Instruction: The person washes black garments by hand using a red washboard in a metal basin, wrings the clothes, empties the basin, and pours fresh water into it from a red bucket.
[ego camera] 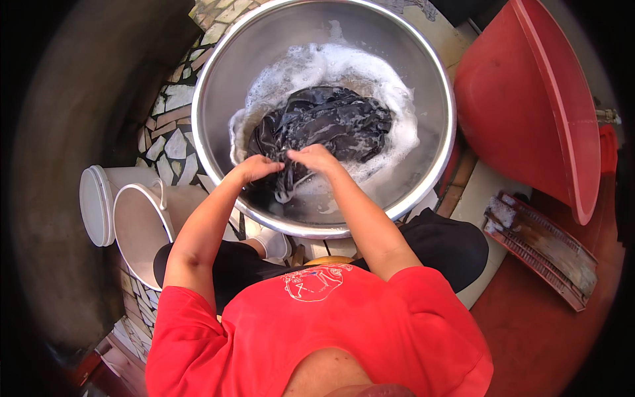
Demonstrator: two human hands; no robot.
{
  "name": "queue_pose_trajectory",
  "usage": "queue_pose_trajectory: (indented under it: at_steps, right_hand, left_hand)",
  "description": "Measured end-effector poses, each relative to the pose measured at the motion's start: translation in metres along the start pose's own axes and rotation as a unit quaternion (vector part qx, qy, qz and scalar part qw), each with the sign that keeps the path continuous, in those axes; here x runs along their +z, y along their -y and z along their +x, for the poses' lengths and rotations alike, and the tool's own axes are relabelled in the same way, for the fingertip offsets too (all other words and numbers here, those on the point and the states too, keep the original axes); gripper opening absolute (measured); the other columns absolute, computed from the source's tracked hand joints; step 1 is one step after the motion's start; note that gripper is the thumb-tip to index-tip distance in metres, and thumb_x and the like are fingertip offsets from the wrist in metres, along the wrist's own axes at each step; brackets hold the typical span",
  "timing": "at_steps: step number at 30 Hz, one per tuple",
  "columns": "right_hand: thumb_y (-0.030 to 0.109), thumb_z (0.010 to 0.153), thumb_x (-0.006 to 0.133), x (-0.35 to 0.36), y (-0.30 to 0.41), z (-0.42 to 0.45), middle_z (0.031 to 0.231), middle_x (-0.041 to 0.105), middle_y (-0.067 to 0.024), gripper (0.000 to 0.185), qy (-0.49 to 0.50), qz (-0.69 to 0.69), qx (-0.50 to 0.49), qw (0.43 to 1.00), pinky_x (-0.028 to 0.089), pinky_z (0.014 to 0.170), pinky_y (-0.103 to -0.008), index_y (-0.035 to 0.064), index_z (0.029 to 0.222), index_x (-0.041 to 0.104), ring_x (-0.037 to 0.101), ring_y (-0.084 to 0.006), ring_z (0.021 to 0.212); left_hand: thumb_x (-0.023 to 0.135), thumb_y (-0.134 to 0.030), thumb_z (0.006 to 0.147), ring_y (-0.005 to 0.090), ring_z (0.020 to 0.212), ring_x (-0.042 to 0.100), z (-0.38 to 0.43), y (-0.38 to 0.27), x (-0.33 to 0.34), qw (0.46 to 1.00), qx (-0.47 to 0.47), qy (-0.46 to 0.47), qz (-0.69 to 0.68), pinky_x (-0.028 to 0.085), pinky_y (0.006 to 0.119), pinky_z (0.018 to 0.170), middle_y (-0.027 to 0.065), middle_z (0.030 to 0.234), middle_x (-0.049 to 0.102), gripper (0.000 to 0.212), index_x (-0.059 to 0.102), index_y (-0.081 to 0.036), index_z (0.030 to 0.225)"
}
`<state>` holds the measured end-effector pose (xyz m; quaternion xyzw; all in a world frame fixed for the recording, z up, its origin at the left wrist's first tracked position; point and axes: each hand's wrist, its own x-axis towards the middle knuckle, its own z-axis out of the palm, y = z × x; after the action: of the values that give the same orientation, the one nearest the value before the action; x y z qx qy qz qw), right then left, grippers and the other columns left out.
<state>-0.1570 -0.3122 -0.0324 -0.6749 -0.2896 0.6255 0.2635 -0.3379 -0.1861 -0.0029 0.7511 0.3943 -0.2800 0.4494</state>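
Note:
A wet dark cloth (337,124) lies bunched in a wide metal basin (421,64), ringed by white suds (397,89) and shallow water. My left hand (259,167) pinches the near left edge of the cloth between thumb and fingers. Close beside it, my right hand (313,157) grips the same edge, its thumb and fingertips pointing toward the left hand. A twisted fold of the cloth hangs down between the two hands onto the basin's near wall. The fingertips are partly hidden by the fabric.
White plastic buckets (143,233) stand on the left, one lidded. A large red plastic tub (516,99) leans on its side at the right. Below it a soapy red washboard (543,248) lies on the reddish floor. Stone-mosaic paving (173,144) borders the basin.

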Motion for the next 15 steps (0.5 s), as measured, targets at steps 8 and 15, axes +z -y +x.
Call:
queue_pose_trajectory:
  at_steps: [8, 15]
  right_hand:
    - [0.078, 0.079, 0.045, -0.172, -0.119, 0.020, 0.158, 0.010, -0.0088, 0.101, -0.403, 0.545, 0.185, 0.712, 0.010, 0.097, -0.0778, 0.0211, 0.152, 0.005, 0.022, -0.0435, 0.138]
    - [0.059, 0.082, 0.059, -0.149, -0.045, 0.144, 0.150, 0.018, -0.0282, 0.084, -0.408, 0.042, 0.240, 0.880, 0.028, 0.109, -0.0449, 0.0008, 0.140, 0.041, 0.033, -0.0405, 0.133]
  left_hand:
    - [0.041, -0.078, 0.080, 0.0366, 0.133, 0.037, 0.131, 0.005, -0.069, 0.916, -0.227, -0.210, -0.254, 0.041, 0.061, 0.093, 0.0161, 0.150, 0.030, 0.091, 0.023, -0.022, 0.149]
    - [0.044, -0.083, 0.072, 0.0370, 0.140, 0.027, 0.240, -0.057, -0.019, 0.958, -0.047, -0.199, -0.202, 0.025, 0.044, 0.112, 0.0297, 0.148, 0.026, 0.099, 0.037, -0.015, 0.145]
